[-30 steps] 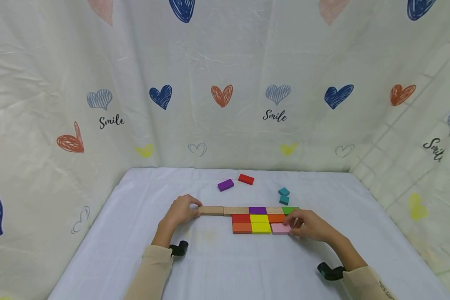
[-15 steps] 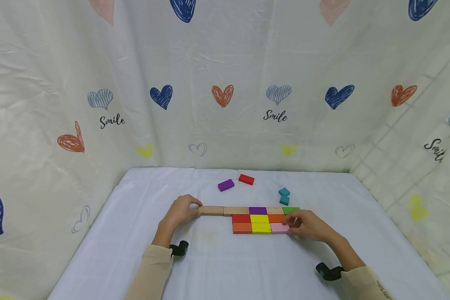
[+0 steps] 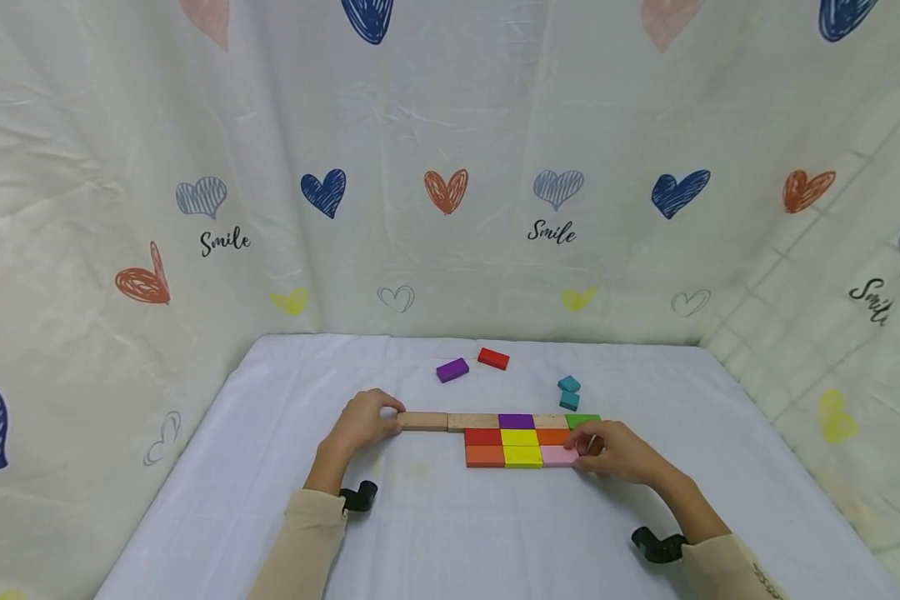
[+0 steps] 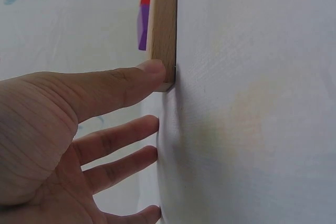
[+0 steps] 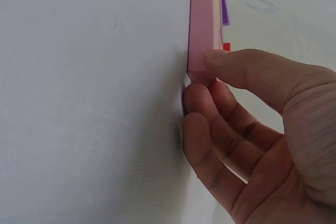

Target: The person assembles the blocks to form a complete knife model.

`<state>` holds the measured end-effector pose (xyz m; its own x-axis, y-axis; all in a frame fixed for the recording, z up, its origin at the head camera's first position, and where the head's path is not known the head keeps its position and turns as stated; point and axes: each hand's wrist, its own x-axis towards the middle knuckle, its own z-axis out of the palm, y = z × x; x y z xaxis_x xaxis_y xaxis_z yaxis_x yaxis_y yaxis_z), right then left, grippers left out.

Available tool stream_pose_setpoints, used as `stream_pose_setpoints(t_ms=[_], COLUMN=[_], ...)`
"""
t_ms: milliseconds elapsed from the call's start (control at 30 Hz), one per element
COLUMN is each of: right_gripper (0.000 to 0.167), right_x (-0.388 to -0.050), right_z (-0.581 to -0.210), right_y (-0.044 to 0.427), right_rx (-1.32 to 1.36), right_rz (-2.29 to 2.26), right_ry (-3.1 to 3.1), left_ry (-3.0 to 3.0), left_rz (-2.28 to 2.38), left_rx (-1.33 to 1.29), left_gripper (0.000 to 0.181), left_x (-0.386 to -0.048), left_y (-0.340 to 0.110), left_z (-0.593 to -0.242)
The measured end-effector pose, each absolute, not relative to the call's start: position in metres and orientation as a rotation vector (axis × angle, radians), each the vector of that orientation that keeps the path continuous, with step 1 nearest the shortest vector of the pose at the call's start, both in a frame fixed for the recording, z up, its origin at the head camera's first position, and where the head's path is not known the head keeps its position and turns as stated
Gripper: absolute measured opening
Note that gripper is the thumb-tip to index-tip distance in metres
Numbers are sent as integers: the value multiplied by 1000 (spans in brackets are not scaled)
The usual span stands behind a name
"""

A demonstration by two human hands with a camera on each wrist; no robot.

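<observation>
In the head view, my left hand pinches the left end of a long plain wooden block. The left wrist view shows the thumb on that block's near side, the other fingertips at the cloth; the index finger is hidden. My right hand holds the right end of a pink block, thumb on its side. This block touches a yellow block. Two rows of red, yellow and orange blocks lie against a row with wooden, purple and green blocks.
Behind the rows lie a loose purple block, a red block and two small teal blocks. White cloth covers the table. A curtain printed with hearts hangs at the back and sides.
The right hand has moved slightly left with the pink block, and the gap to the yellow block has shut. During the last half second almost nothing moves; the left hand stays put.
</observation>
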<state>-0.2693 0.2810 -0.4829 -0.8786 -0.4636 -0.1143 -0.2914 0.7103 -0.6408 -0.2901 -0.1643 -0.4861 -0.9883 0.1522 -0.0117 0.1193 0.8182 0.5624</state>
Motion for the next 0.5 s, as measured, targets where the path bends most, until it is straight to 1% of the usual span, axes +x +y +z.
stream_pose_setpoints(t_ms=[300, 500], right_gripper=[21, 21], right_x=[-272, -288], right_z=[-472, -457], right_y=[283, 275], right_rx=[-634, -599], right_rz=[-879, -978], right_ry=[2654, 2738], left_ry=[2934, 2938], left_rz=[904, 908], left_rx=[208, 228], left_gripper=[24, 24], left_x=[-292, -291], left_y=[-164, -163], left_z=[-486, -486])
